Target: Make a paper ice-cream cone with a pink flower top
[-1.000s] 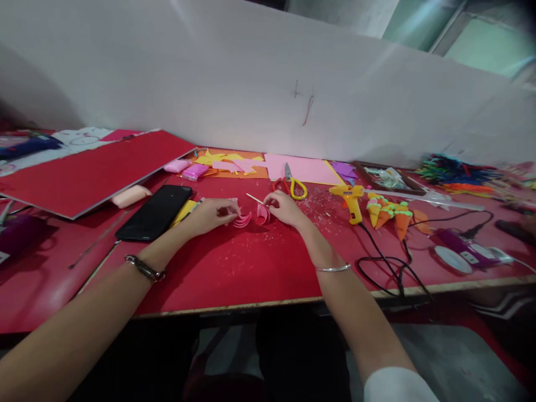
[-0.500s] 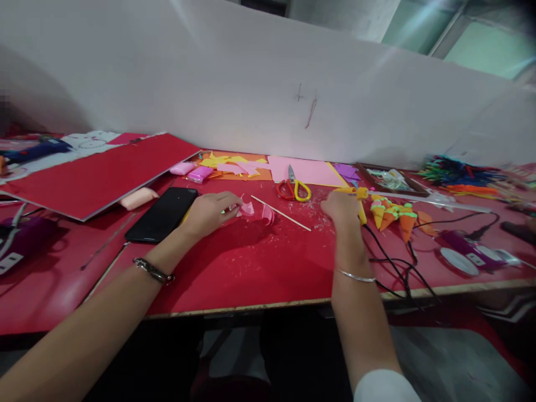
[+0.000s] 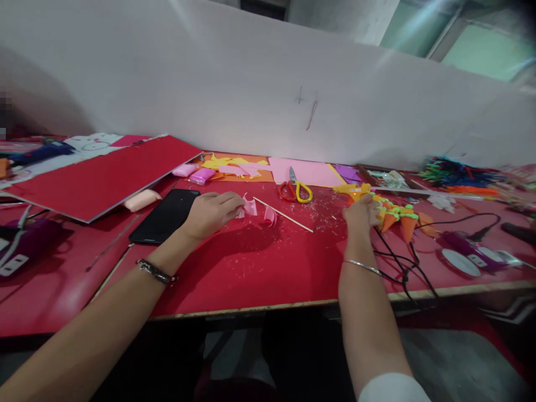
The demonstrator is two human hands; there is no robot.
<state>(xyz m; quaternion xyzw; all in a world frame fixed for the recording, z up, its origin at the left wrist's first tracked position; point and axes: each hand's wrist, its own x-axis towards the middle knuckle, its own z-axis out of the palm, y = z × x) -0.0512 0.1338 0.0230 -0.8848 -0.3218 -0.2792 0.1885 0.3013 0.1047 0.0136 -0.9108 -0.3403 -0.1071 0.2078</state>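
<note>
My left hand (image 3: 214,213) is closed, its fingertips pinching the edge of a curled pink paper piece (image 3: 250,206) over the red table. Another curled pink piece (image 3: 271,216) lies just right of it, beside a thin wooden stick (image 3: 288,218). My right hand (image 3: 360,213) is wrapped round the handle of a yellow hot glue gun (image 3: 352,191), whose nozzle points left. Right beside that hand are small orange paper cones (image 3: 407,223) with green and yellow tops. Scissors (image 3: 295,187) with one red and one yellow handle lie between my hands.
A black phone (image 3: 165,216) lies by my left forearm. Behind it is a tilted red board (image 3: 104,176). Pink paper sheets (image 3: 307,170) lie along the wall. Black cords (image 3: 404,268) trail on the right near a purple device (image 3: 473,251).
My right hand has moved right, from beside the glue gun onto its handle. My left hand has barely moved and stays at the pink paper.
</note>
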